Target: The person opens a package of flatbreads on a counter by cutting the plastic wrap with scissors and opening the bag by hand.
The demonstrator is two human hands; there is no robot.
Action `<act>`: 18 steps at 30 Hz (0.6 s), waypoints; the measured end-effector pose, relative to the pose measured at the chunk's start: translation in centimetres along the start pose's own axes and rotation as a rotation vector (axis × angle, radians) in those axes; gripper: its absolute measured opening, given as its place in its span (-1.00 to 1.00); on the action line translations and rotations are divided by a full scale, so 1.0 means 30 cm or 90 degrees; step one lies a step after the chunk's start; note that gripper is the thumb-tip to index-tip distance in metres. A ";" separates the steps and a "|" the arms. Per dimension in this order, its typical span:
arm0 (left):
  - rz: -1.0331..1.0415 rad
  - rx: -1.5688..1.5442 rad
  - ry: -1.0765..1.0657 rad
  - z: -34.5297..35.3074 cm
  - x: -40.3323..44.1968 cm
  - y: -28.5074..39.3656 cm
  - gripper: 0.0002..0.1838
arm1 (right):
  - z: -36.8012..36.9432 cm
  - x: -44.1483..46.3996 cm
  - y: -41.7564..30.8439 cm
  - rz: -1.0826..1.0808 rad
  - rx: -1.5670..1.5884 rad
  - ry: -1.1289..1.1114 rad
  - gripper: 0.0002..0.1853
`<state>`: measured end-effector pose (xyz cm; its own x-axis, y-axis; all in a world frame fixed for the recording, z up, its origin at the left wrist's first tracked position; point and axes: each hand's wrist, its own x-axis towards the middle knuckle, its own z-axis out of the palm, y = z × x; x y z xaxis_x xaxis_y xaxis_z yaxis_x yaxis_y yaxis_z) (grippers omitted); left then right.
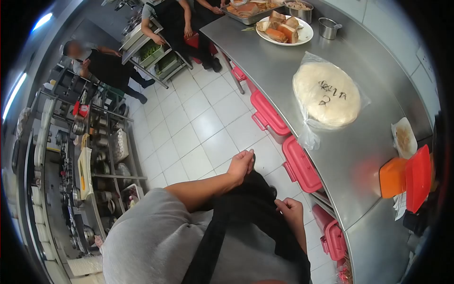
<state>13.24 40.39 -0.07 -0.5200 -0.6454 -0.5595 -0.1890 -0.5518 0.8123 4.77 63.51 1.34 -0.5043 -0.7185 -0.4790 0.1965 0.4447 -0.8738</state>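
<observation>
In front of my body, my left hand (240, 166) is closed at the upper edge of the black apron (248, 201), with its fingers curled by the cloth. My right hand (291, 211) sits lower and to the right, thumb and fingers pinched at the apron's side edge. Both hands are off the steel counter (338, 163). On that counter, beyond my hands, lies a round, pale dough-like slab (326, 97) in a knotted clear plastic bag, with black handwriting on top.
A white plate (305, 35) of brown and orange chunks stands near a metal cup (327, 29). An orange container (392, 177) and red lid (418, 180) are at right. Red-lidded bins (301, 164) line the counter's underside. Shelving (111, 175) stands left; people (106, 66) work beyond the tiled floor.
</observation>
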 end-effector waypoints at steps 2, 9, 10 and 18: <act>-0.007 0.018 0.035 -0.029 0.048 -0.048 -0.64 | -0.004 -0.008 -0.018 0.004 0.054 -0.018 -0.71; 0.227 0.053 0.064 -0.006 0.280 0.177 -0.66 | -0.029 0.087 0.144 0.012 0.049 0.068 -0.83; 0.296 -0.036 0.075 -0.003 0.336 0.294 -0.69 | -0.032 0.090 0.156 0.027 0.033 0.064 -0.85; 0.553 -0.210 0.025 -0.221 0.470 1.334 -0.03 | -0.049 0.114 0.040 -0.065 0.072 0.161 -0.85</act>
<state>3.87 5.70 23.44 -0.3386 -0.9165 0.2130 0.5025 0.0153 0.8645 2.04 62.37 -1.22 -0.7170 -0.5944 -0.3640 0.2187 0.3040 -0.9272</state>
